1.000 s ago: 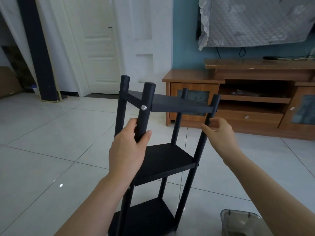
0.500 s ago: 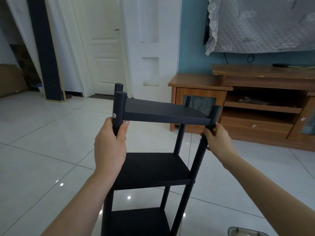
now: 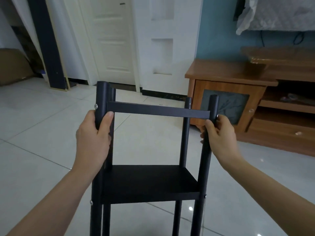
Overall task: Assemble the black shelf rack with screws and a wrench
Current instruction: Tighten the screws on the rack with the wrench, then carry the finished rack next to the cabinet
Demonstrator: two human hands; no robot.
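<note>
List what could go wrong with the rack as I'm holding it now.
1. The left hand and right hand grip only the two front posts just under the top shelf; if a screw is loose, the rack may twist.
2. The tile floor is glossy and the feet are out of view: it may slide.
3. The glass door of the wooden cabinet stands behind the right post; a swing might strike it.

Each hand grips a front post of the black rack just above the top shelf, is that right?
Not quite. The left hand and right hand each grip a front post of the black rack just below the top shelf, not above it, as the head view shows.
</note>
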